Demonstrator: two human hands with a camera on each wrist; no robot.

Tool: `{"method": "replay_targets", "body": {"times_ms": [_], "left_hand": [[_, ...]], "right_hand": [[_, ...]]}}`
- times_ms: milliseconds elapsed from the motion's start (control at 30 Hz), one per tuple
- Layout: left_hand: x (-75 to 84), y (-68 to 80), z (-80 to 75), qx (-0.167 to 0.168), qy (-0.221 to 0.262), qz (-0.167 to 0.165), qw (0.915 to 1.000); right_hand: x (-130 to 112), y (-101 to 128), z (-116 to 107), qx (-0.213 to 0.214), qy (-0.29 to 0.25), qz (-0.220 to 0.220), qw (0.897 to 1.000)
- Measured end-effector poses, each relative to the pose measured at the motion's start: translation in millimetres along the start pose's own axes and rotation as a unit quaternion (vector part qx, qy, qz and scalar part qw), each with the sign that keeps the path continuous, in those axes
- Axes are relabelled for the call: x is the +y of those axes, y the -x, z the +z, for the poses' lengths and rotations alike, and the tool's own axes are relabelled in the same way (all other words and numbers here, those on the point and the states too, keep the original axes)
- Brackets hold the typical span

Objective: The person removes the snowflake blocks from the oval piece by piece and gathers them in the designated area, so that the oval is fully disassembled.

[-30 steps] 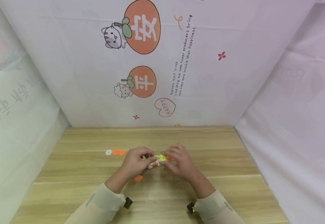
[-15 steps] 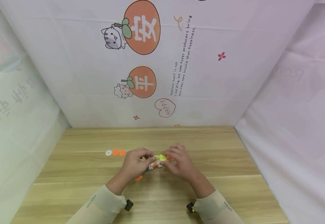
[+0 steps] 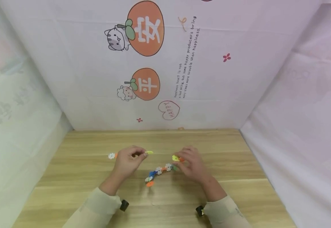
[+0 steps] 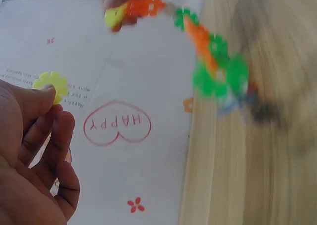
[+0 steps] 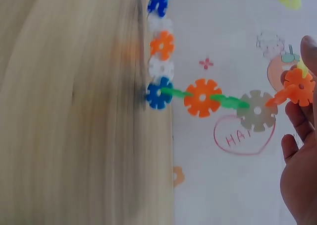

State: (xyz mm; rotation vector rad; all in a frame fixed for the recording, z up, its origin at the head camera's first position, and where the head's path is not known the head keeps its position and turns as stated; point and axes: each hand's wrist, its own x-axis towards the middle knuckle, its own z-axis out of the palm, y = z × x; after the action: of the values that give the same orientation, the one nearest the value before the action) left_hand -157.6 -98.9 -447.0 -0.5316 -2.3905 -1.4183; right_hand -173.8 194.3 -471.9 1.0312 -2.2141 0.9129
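My left hand (image 3: 128, 161) pinches a single yellow snowflake disc (image 4: 54, 78) between thumb and fingers, apart from the chain. A chain of linked snowflake discs (image 3: 159, 171) hangs in a curve from my right hand (image 3: 194, 165). Its upper end is a yellow disc (image 3: 175, 158) at my right fingertips, joined to an orange disc (image 5: 300, 86). Green, orange, grey, blue and white discs follow along it in the right wrist view. The chain's lower end, with an orange disc (image 3: 150, 183), lies to the left, over the table; whether it touches the wood I cannot tell.
On the wooden table (image 3: 225, 190), a white disc (image 3: 112, 155) lies left of my left hand, with an orange piece beside it partly hidden by that hand. A printed cloth wall (image 3: 205, 95) rises at the table's back edge, and cloth hangs on both sides.
Both hands were close together at the yellow discs. They have now parted: the left moved left with one yellow disc, the right moved slightly right, drawing the chain out into view.
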Motion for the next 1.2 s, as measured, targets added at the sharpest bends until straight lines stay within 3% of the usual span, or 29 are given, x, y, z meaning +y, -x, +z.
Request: {"method": "replay_targets", "body": {"times_ms": [133, 333, 733, 1200], "left_hand": [[-7.5, -5.9, -10.0, -0.002, -0.011, -0.012, 0.9999], [-21.0, 1.9, -15.3, -0.005, -0.004, -0.070, 0.9975], [-57.6, 9.3, -30.4, 0.019, -0.053, -0.134, 0.9894], [-76.6, 15.6, -58.5, 0.015, -0.079, -0.168, 0.9825]], "right_hand": [[2, 0, -7, -0.003, -0.003, 0.016, 1.000], [0, 5, -4, -0.006, -0.006, 0.019, 1.000], [-3, 10, -1, -0.010, -0.005, 0.028, 1.000], [-1, 11, -1, -0.001, -0.010, 0.022, 1.000]]}}
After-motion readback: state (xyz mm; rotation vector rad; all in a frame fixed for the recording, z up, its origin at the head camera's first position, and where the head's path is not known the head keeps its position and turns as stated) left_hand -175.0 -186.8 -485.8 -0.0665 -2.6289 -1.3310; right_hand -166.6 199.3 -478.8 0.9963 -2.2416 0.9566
